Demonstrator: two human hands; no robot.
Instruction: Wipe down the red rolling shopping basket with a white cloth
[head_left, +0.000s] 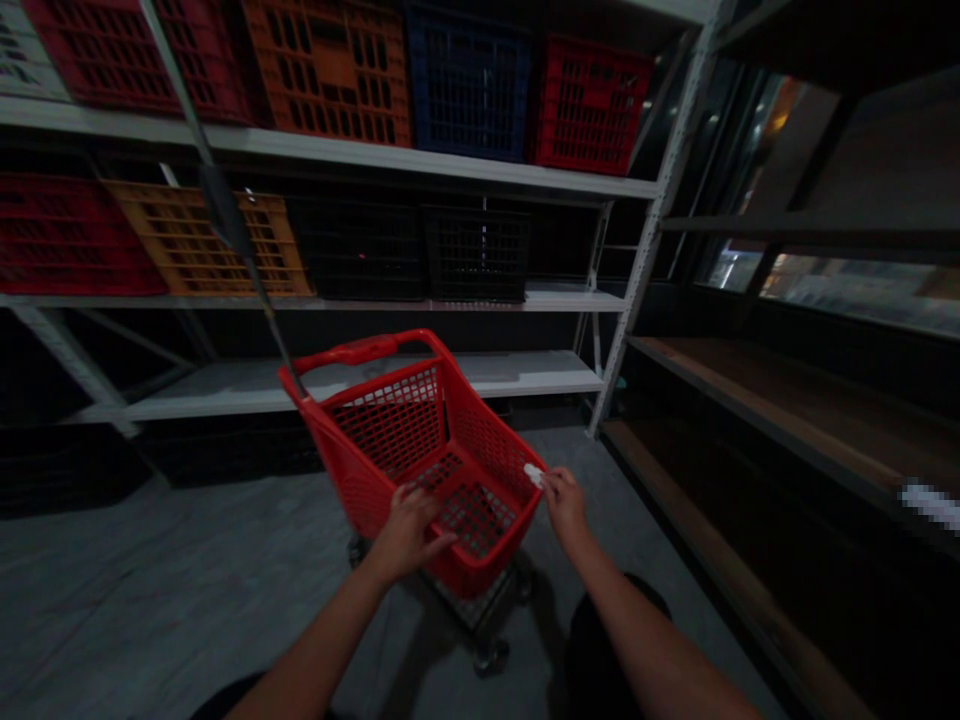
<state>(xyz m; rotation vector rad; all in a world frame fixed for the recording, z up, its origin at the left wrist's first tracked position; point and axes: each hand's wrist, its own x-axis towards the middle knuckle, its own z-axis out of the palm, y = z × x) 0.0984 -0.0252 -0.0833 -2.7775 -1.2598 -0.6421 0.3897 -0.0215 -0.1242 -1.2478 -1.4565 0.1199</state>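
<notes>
A red plastic shopping cart (487,420) on casters stands in front of me, its basket holding nothing that I can see. Over the near left rim is my left hand (411,520), fingers apart and thumb stretched out; whether it touches the rim I cannot tell. At the right corner of the rim, my right hand (562,495) pinches a crumpled white cloth or tissue (534,475) against or just beside the red edge. The cart's handle (360,350) points away from me, and a thin metal pole (180,90) rises from its left side.
Behind the cart runs a white metal shelf rack (555,370) with several plastic crates, among them an orange crate (330,75) and a blue crate (471,85). Dark wooden shelves (810,400) line the right side. Grey concrete floor (225,560) lies around the cart's casters.
</notes>
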